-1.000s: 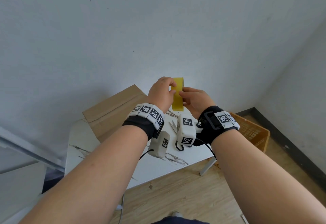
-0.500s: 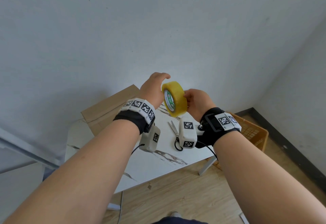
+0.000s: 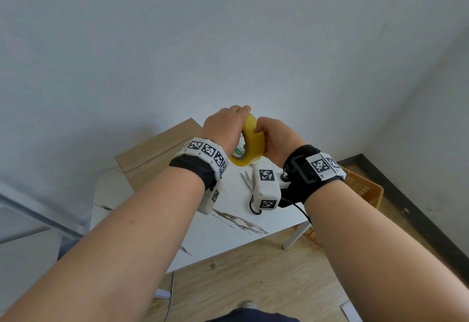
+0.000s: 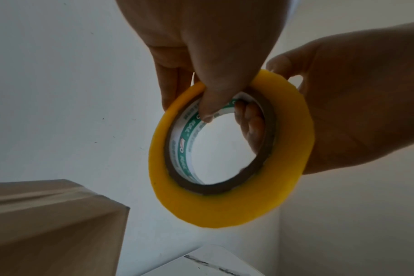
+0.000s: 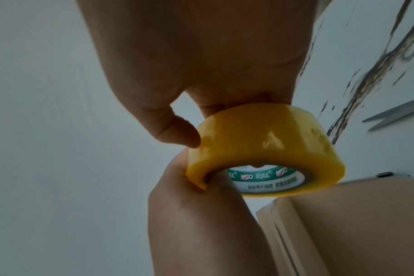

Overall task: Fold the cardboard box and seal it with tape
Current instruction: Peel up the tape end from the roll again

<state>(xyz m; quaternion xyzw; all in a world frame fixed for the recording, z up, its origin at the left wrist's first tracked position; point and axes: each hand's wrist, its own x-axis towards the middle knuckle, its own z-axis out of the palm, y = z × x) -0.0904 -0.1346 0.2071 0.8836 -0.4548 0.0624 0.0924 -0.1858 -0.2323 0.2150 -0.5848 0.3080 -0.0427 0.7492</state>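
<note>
Both of my hands hold the yellow roll of translucent packing tape (image 3: 251, 144) in the air above the white marble-patterned table (image 3: 228, 230). My left hand (image 3: 224, 127) grasps the upper rim of the roll: in the left wrist view its thumb (image 4: 215, 93) hooks into the brown cardboard core, which carries a green-and-white printed liner, while the other fingers lie over the outer face. My right hand (image 3: 275, 139) grasps the opposite side, with fingers (image 4: 250, 123) reaching through the core from behind and its thumb (image 5: 175, 128) resting against the outer wound surface. The roll is tilted, its open centre facing my left wrist.

The brown corrugated cardboard box (image 3: 152, 154) lies on the far left part of the table, against the grey wall, well apart from the roll and from both hands. Silver-bladed scissors with a black handle (image 3: 250, 189) lie on the table below my right wrist, partly hidden by the wrist camera. An orange plastic crate (image 3: 365, 189) stands on the wooden floor to the right of the table.
</note>
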